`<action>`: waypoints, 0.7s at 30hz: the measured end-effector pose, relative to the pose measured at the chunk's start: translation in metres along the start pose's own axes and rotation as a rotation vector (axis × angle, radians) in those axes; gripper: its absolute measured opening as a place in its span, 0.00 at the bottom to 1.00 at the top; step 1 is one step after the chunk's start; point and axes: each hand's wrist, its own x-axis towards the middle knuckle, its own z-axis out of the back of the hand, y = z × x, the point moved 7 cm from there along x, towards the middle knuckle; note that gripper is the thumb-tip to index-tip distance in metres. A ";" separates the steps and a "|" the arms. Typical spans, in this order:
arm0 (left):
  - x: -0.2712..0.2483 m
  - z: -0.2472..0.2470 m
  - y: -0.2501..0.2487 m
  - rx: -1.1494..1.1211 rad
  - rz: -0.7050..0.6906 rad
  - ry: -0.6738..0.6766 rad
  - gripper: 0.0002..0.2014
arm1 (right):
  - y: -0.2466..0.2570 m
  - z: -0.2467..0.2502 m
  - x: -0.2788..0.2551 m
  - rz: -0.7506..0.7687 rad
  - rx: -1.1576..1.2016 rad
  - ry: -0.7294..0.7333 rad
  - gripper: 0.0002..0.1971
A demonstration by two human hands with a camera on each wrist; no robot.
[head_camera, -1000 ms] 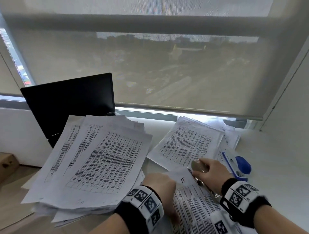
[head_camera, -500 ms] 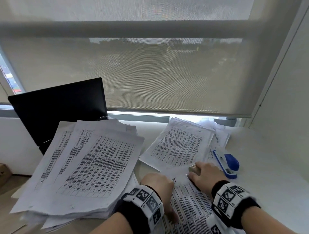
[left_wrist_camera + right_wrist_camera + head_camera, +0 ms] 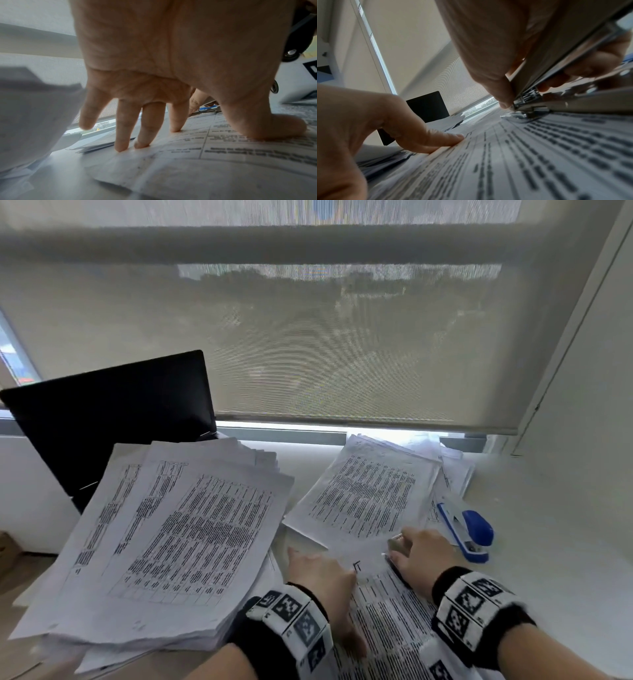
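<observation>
A stapled-size set of printed sheets (image 3: 394,618) lies on the white desk in front of me. My left hand (image 3: 318,573) presses flat on it, with spread straight fingers (image 3: 123,135) and the thumb (image 3: 436,140) on the paper (image 3: 223,148). My right hand (image 3: 421,556) grips a silver metal stapler (image 3: 556,75), whose nose sits on the sheets' top corner. In the head view only a small bit of the stapler (image 3: 395,542) shows under the fingers.
A thick pile of printed pages (image 3: 178,542) lies at the left, partly over a black laptop (image 3: 113,412). Another pile (image 3: 363,494) lies behind my hands. A blue stapler (image 3: 469,529) rests just right of my right hand. A window blind (image 3: 308,337) closes the back.
My right hand has pushed the silver stapler down onto the sheets' corner, so less of it shows. The left hand stays pressed on the paper. The head view has shifted a little.
</observation>
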 end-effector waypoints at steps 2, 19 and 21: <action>0.000 0.002 -0.001 -0.006 -0.007 -0.012 0.30 | -0.002 0.001 -0.001 0.005 0.006 -0.007 0.09; 0.007 0.001 -0.007 0.042 -0.084 0.033 0.32 | 0.001 -0.009 0.024 -0.125 0.017 -0.004 0.11; 0.008 0.003 -0.008 0.042 -0.094 0.018 0.30 | 0.004 -0.011 0.030 -0.121 0.070 -0.003 0.09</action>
